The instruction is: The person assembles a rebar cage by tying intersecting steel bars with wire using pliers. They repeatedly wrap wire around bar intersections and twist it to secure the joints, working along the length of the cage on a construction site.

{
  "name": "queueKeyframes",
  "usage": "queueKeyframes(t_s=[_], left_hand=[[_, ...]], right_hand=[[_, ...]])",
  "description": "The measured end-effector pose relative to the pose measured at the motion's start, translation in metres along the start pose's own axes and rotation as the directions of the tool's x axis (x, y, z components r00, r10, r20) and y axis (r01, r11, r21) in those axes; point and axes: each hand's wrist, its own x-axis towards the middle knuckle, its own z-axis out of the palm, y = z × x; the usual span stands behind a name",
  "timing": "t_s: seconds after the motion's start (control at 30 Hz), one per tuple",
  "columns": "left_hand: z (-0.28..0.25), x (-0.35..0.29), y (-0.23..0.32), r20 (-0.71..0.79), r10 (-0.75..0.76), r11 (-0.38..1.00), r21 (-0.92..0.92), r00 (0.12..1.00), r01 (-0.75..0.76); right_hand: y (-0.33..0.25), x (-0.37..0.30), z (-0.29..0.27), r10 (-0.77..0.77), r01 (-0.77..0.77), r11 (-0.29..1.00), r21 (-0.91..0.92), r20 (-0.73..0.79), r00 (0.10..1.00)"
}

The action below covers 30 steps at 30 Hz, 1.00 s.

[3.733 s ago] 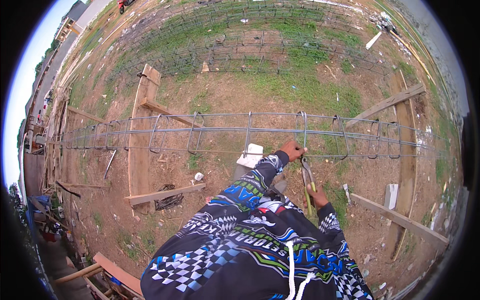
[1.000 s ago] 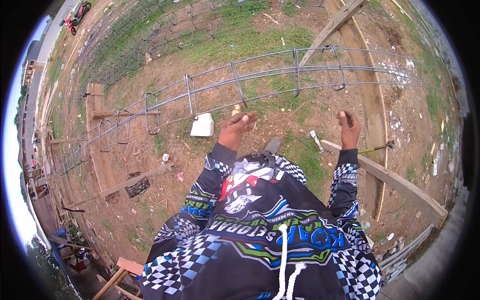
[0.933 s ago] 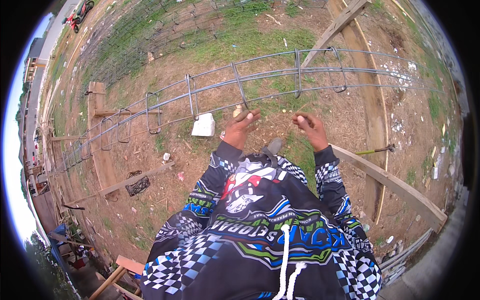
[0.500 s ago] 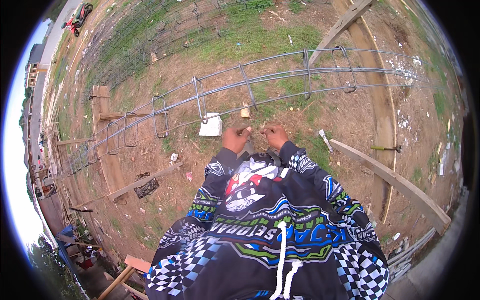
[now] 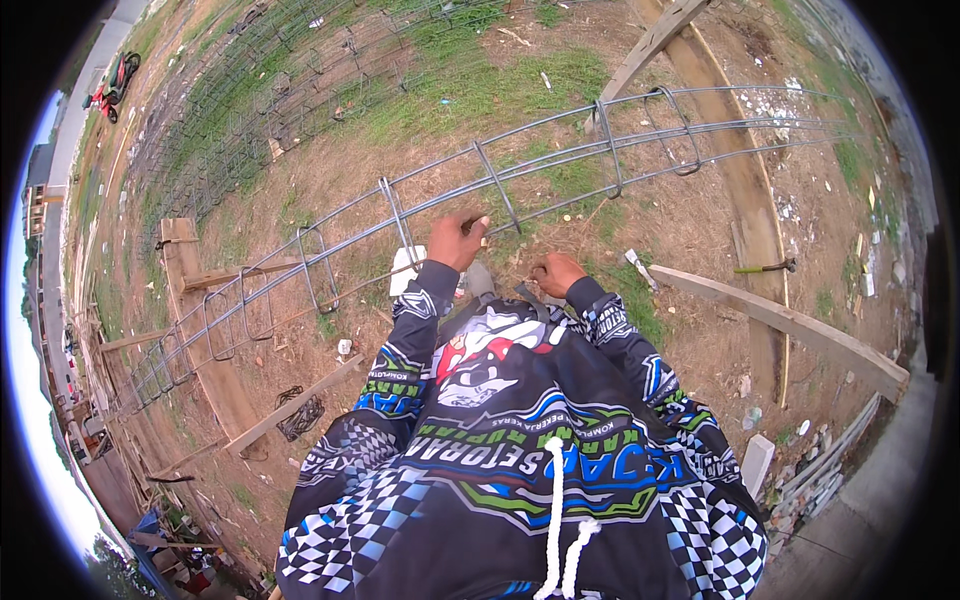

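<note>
A long steel rebar cage [image 5: 497, 187] with squarish stirrups stretches across in front of me, from the lower left to the upper right. My left hand [image 5: 460, 242] is raised close to its near bar, between two stirrups, with the fingers curled together. Lower and to the right, my right hand [image 5: 558, 274] is closed in front of my body, apart from the cage. Whatever either hand pinches is too small to make out. Partly behind my left wrist, a white block [image 5: 405, 272] lies on the ground under the cage.
Wooden boards stand at the left [image 5: 192, 290] and right [image 5: 765, 350], with a slanting plank [image 5: 790, 322] nearby. A green-handled tool [image 5: 765, 268] rests across the right board. Dark wire [image 5: 300, 418] lies at the left. More rebar cages [image 5: 290, 110] lie beyond; a red motorcycle [image 5: 115, 85] is parked far left.
My hands have moved apart: the left rose up and left toward the cage, while the right shifted slightly right and down. The view has turned a little.
</note>
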Motion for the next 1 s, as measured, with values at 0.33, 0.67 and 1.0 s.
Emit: queueKeyframes(t_s=[0.33,0.67,1.0], left_hand=[[0.021,0.046,-0.025,0.262,-0.227,0.931,-0.225,0.938,0.288],[0.021,0.013,0.002,0.226,-0.006,0.943,-0.323,0.974,0.081],[0.037,0.000,0.000,-0.046,0.063,0.925,-0.373,0.997,-0.076]], right_hand=[[-0.040,-0.008,0.003,-0.133,0.131,0.991,-0.035,-0.441,0.888],[-0.044,-0.020,0.022,-0.054,0.178,0.976,0.122,-0.659,0.750],[-0.050,-0.010,0.021,0.104,0.168,0.911,0.376,-0.605,0.790]])
